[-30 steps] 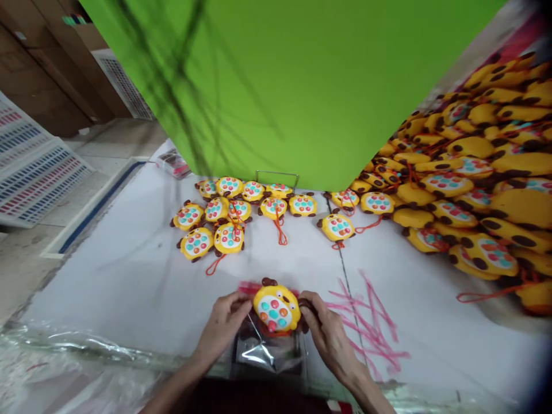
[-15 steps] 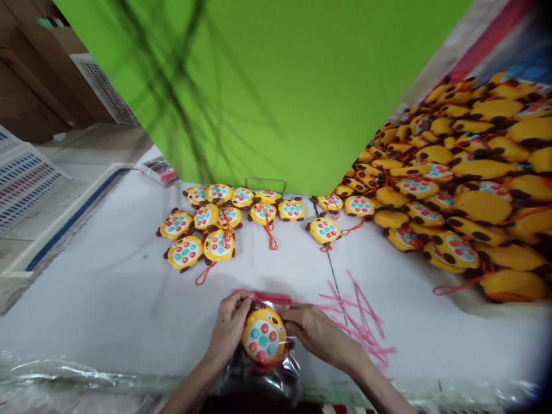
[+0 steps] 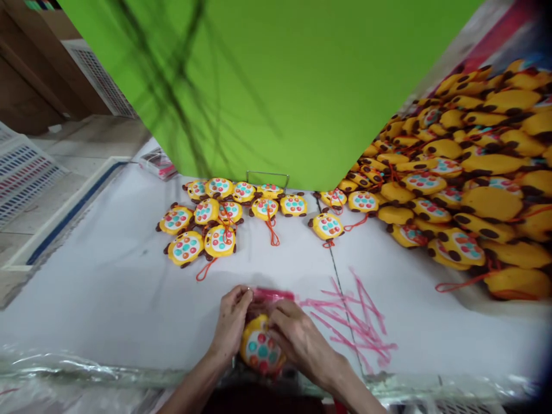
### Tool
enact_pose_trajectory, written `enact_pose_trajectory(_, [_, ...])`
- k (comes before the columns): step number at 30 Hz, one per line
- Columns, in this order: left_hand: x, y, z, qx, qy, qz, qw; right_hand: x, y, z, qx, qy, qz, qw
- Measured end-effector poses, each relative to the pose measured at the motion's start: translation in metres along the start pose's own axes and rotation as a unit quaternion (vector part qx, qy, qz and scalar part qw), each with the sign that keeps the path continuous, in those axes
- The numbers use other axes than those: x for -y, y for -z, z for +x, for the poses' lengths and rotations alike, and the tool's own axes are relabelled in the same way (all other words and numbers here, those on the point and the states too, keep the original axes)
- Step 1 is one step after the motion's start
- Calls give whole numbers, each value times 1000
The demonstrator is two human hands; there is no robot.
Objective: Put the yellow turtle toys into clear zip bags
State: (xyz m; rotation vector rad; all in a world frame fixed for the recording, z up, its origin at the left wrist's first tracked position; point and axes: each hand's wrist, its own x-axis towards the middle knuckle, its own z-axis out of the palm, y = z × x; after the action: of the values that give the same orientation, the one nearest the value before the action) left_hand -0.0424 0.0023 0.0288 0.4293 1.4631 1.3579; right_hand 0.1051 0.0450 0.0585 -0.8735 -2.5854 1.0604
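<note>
A yellow animal-shaped toy (image 3: 261, 348), its white face dotted with coloured buttons, lies in a clear plastic bag with a pink-red top strip (image 3: 273, 294) at the table's front edge. My left hand (image 3: 228, 325) pinches the bag's upper left corner. Across the toy's upper right part lies my right hand (image 3: 302, 339), fingers curled in at the bag just under the strip and hiding some of the toy. Beyond the hands, several like toys (image 3: 219, 240) with orange cord loops rest in a loose group.
A big heap of the same toys (image 3: 487, 204) fills the right side. Over the table's back hangs a green panel (image 3: 280, 98), above a wire stand (image 3: 267, 172). Flat packed bags (image 3: 157, 164) lie at back left. Pink scribbles (image 3: 357, 316) mark the white tabletop (image 3: 107, 299).
My right hand has moved left and inward from the bag's right edge, over the toy's upper right. My left hand keeps its hold at the left corner. The view has shifted slightly.
</note>
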Motion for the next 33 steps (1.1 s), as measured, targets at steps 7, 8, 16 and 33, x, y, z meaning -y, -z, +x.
enact_pose_trajectory(7, [-5,10,-4,18,-15,80,997,-2,-3,9,25,-3,65,998])
enact_pose_trajectory(8, [-4,11,-5,22,-17,88,996,-3,-5,10,38,-4,76,996])
enact_pose_trajectory(16, [2,24,-8,41,47,99,993,-10,-15,13,20,-26,92,995])
enact_pose_trajectory(33, [-12,25,-9,130,-14,218,967,1,-32,22,-94,-5,-62,994])
